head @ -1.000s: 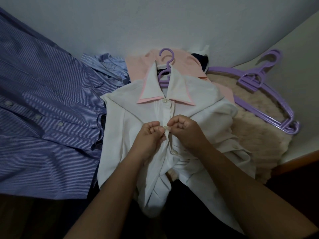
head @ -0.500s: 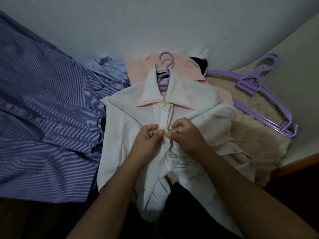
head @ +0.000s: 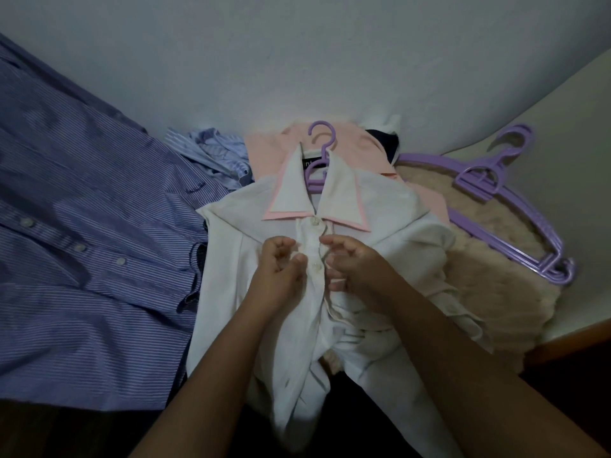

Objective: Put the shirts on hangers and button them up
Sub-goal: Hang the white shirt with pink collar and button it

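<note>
At the middle of the view lies a white shirt (head: 380, 233) with a pink-edged collar, on a purple hanger (head: 318, 160) whose hook sticks out above the neck; the hanger's shoulders are hidden inside the cloth. Its top button (head: 314, 221) is fastened, and a second button (head: 316, 266) shows between the two hands. The left hand (head: 281, 269) has its fingers curled, thumb pressing the placket edge; the right hand (head: 355, 266) pinches the opposite edge. The shirt's lower hem is lost in shadow and behind the forearms. Beneath the collar a pink garment (head: 360, 150) is mostly covered. A blue striped shirt (head: 82, 242) spreads to the left, cut off by the frame. Spare purple hangers (head: 515, 206) rest on a fluffy cushion (head: 489, 276) to the right.
</note>
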Demonstrator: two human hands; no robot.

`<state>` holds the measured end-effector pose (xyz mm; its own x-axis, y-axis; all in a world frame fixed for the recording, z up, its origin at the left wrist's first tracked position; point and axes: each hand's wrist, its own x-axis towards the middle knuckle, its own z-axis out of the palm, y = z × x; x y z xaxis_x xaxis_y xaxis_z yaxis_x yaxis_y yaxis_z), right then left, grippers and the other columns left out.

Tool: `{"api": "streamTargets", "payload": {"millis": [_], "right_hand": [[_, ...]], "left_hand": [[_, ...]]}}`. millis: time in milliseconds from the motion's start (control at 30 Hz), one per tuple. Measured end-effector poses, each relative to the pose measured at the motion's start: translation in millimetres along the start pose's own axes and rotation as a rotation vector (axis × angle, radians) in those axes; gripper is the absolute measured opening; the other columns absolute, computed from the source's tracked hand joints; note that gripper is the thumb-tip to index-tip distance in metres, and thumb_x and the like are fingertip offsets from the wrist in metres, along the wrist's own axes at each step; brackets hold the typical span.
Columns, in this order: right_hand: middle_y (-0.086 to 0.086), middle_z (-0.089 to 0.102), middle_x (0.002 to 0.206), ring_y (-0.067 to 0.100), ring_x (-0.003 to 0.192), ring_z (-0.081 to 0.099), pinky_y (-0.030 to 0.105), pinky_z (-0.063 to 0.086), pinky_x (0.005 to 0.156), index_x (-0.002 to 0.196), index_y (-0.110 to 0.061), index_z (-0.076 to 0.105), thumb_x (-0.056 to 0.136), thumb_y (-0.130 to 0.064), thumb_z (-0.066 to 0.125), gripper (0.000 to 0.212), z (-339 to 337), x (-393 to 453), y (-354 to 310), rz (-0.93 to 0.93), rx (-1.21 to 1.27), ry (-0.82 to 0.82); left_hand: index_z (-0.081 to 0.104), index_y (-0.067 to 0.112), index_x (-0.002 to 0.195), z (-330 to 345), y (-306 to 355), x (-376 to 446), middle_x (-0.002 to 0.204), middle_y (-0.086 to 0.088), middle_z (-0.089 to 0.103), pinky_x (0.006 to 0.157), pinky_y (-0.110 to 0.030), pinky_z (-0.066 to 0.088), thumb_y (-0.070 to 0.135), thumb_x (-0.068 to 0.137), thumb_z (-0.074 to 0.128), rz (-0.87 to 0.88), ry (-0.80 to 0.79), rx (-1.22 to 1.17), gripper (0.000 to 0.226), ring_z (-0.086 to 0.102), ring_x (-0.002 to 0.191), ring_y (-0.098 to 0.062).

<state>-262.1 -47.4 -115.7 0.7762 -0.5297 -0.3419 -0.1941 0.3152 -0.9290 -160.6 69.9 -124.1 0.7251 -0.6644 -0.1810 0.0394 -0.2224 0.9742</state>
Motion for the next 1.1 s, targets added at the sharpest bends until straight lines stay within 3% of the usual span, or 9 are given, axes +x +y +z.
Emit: {"api": "streamTargets", "payload": {"millis": [67,267,400,533,633,700,933,1033,1100], "right_hand": [[-0.002,0.059,0.081,0.012,0.068,0.052,0.032,0.047,0.069,0.108,-0.024,0.062,0.094,-0.007,0.049,0.026,0,2,0,0.108,0.024,-0.069],[-0.002,0.068,0.104,0.014,0.102,0.057,0.031,0.046,0.078,0.094,-0.020,0.069,0.092,-0.011,0.052,0.019,-1,2,0,0.108,0.155,0.000],[-0.005,0.059,0.119,0.008,0.110,0.053,0.037,0.039,0.091,0.110,-0.022,0.062,0.097,-0.015,0.044,0.024,-12,6,-10,0.025,0.313,-0.007],[-0.004,0.053,0.133,0.015,0.125,0.045,0.053,0.017,0.108,0.114,-0.024,0.061,0.098,-0.013,0.035,0.032,-18,25,-42,-0.061,0.346,0.015],[-0.005,0.044,0.145,0.019,0.137,0.034,0.056,0.010,0.114,0.113,-0.025,0.063,0.089,-0.016,0.047,0.030,-22,44,-66,-0.153,0.341,0.001],[-0.008,0.043,0.146,0.017,0.139,0.032,0.056,0.012,0.114,0.109,-0.028,0.066,0.083,-0.019,0.052,0.031,-21,58,-79,-0.188,0.284,0.006],[-0.003,0.030,0.152,0.015,0.139,0.029,0.026,0.023,0.108,0.146,-0.015,0.033,0.093,-0.001,0.044,0.055,-15,77,-78,-0.201,0.063,0.083],[-0.003,0.043,0.144,0.012,0.127,0.041,0.033,0.030,0.113,0.137,-0.022,0.047,0.092,0.000,0.049,0.050,-23,66,-58,-0.277,-0.166,0.167],[-0.004,0.052,0.134,0.009,0.119,0.047,0.023,0.035,0.106,0.129,-0.023,0.054,0.094,-0.002,0.049,0.041,-26,53,-44,-0.358,-0.271,0.225]], "left_hand": [[0.054,0.026,0.099,1,5,1,0.084,-0.008,0.056,0.057,-0.027,0.042,0.018,0.098,0.051,-0.069,-0.076,-0.088,0.009,0.049,0.065,-0.016],[0.072,0.019,0.097,-2,7,8,0.092,-0.008,0.064,0.074,-0.026,0.039,0.022,0.097,0.050,-0.237,-0.048,-0.323,0.022,0.051,0.085,-0.020],[0.069,0.014,0.099,-5,18,15,0.073,0.001,0.071,0.063,-0.023,0.048,0.017,0.096,0.049,-0.196,-0.040,-0.491,0.020,0.064,0.061,-0.010],[0.074,0.025,0.095,-11,48,40,0.104,0.006,0.072,0.080,-0.024,0.046,0.019,0.095,0.054,0.065,0.029,-0.279,0.021,0.064,0.102,-0.012],[0.070,0.026,0.097,-12,74,61,0.097,0.020,0.066,0.077,-0.015,0.044,0.022,0.094,0.055,0.172,0.033,-0.142,0.016,0.058,0.088,0.009],[0.068,0.026,0.095,-10,86,76,0.092,0.020,0.064,0.074,-0.009,0.044,0.023,0.095,0.054,0.216,0.042,-0.111,0.015,0.057,0.084,0.006],[0.047,0.008,0.138,3,58,107,0.151,-0.004,0.035,0.103,-0.009,0.021,0.009,0.099,0.048,0.290,-0.007,0.278,0.039,0.031,0.140,-0.014],[0.050,0.004,0.135,8,43,87,0.143,0.006,0.033,0.089,0.007,0.020,0.005,0.096,0.051,0.370,0.048,0.322,0.038,0.034,0.119,0.021],[0.061,0.007,0.124,13,36,67,0.131,0.008,0.041,0.085,0.008,0.025,0.011,0.094,0.053,0.457,0.125,0.365,0.032,0.039,0.102,0.028]]}}
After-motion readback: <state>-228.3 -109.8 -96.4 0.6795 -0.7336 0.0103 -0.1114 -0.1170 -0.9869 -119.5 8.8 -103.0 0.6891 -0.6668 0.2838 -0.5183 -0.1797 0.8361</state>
